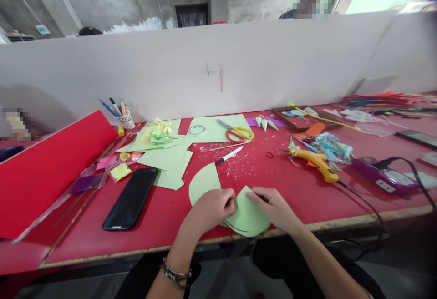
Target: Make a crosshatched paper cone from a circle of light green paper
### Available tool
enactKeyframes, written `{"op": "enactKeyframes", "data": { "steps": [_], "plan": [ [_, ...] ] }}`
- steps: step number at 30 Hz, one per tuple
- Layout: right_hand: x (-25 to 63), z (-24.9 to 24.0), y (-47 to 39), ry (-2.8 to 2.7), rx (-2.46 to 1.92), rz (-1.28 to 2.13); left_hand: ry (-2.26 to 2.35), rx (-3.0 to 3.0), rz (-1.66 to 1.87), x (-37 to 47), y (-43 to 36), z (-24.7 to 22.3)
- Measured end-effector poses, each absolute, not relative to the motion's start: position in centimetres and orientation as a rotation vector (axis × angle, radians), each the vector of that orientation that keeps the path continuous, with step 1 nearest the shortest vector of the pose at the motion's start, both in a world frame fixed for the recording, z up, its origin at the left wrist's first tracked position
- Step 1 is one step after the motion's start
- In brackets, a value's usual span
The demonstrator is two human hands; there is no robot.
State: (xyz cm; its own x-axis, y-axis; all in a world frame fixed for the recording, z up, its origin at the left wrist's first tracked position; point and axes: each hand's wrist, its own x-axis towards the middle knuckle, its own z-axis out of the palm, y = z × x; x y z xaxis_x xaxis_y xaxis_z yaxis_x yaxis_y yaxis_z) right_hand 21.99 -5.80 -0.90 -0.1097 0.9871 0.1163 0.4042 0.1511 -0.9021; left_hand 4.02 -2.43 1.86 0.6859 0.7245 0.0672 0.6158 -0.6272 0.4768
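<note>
Both hands work at the near edge of the red table [273, 185]: the left hand [213, 208] is curled nearly into a fist, its fingertips pinching the upper left edge of a light green paper piece [247, 219], while the right hand [273, 205] lies over the paper's right side with fingers bent, thumb and forefinger closed on its top edge. This rounded paper piece carries a dark curved line near its lower rim and lies flat on the table, its bottom just overhanging the table's front edge. A beaded bracelet [175, 274] circles the left wrist. Just beyond the left hand lies a second green half-round paper [204, 183], touching or slightly under the held piece. Farther back a white-handled craft knife [229, 155] rests among white paper shavings. A black phone [131, 198] lies face up well to the left, beside more green sheets [167, 158]. Red-and-yellow scissors [237, 132] sit on a green sheet toward the back. To the right, a yellow glue gun [316, 161] lies on its side, its black cord trailing off the table edge. A white partition [218, 67] stands along the table's far side.
</note>
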Motion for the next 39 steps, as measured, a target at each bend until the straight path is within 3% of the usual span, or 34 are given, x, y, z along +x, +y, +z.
{"op": "enactKeyframes", "data": {
  "steps": [11,18,28,39],
  "plan": [
    [22.5,-1.2,-5.6,-1.005,-1.359,1.019,1.426,2.389,0.372,1.2,-1.4,3.0],
    [22.2,-1.1,-5.6,-1.185,-1.29,1.011,1.129,2.24,0.691,3.5,-3.0,3.6],
    [21.4,-0.9,-6.4,-1.567,-1.344,0.681,0.997,2.002,0.637,5.5,-4.3,2.6],
    [21.4,-0.1,-7.2,-1.768,-1.083,0.724,1.01,1.94,0.682,5.3,-3.3,2.9]
  ]
}}
